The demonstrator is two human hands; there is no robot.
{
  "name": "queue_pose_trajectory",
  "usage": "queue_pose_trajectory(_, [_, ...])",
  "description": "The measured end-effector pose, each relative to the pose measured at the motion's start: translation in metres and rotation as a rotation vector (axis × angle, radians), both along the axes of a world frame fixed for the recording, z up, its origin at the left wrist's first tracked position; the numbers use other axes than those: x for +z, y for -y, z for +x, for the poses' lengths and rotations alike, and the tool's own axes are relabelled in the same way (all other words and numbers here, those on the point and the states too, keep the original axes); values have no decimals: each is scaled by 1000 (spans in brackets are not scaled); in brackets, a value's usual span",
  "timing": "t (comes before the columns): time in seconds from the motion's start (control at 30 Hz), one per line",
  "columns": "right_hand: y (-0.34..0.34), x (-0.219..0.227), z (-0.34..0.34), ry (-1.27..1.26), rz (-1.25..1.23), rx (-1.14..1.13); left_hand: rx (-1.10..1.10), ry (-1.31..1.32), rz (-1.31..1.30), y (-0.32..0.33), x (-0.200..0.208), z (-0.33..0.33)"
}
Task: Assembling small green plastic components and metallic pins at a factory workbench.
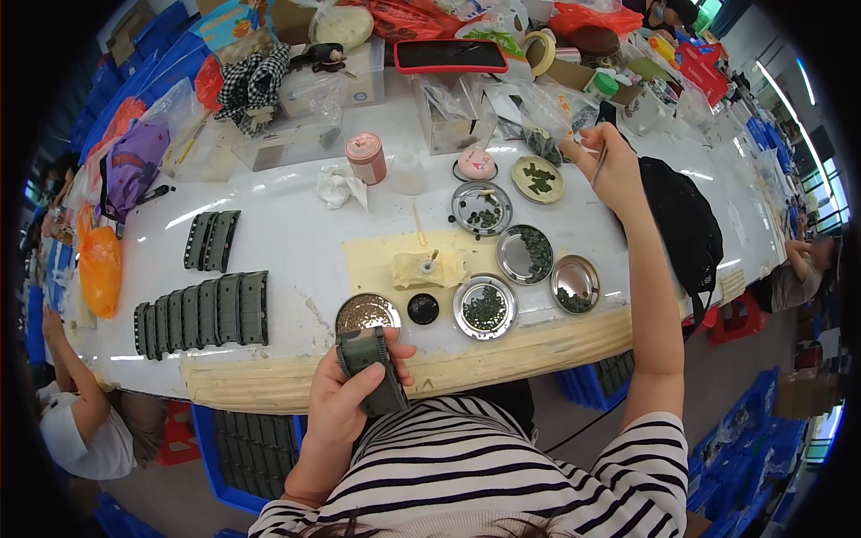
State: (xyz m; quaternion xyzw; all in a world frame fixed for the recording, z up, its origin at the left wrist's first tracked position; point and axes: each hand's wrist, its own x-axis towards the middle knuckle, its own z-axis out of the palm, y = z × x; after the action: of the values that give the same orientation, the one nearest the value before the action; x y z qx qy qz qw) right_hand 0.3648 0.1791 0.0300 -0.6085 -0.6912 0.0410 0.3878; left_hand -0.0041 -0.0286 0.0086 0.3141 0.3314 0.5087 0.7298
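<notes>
A curved dark-green part point(362, 351) is held tilted in the left hand point(344, 402); a slim tool point(598, 170), in the right hand point(615, 170).

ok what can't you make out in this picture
- Head view, held dark green curved piece: underside, turned away against the left hand.
- Head view, thin greyish tool in the right hand: exact kind, too small and partly covered by that hand.
- Head view, nearest blue plastic bin at lower left: far end, hidden by the white table.
</notes>
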Motion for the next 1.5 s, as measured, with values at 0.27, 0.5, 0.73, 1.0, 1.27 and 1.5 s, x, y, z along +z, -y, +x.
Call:
queue_pose_trajectory(0.27, [-58, -22, 18, 168, 53, 54, 25, -18, -20, 3, 3, -3])
queue_pose_trajectory(0.5, [-27, 8, 36, -1000, -274, 83, 27, -21, -28, -3, -3, -3])
queue_pose_trajectory(0.73, [39, 17, 10, -1207, -361, 429, -25, -19, -31, -10, 2, 8])
queue_pose_trajectory(1.0, [86, 8, -47, -1192, -609, 591, -134, 44, 50, -15, 5, 17])
queue_pose_trajectory(1.27, [107, 14, -75, -1038, -736, 456, -262, 81, 82, -25, 19, 35])
queue_pose_trajectory(1.5, [111, 14, -73, -983, -737, 434, -275, 97, 77, -22, 17, 37])
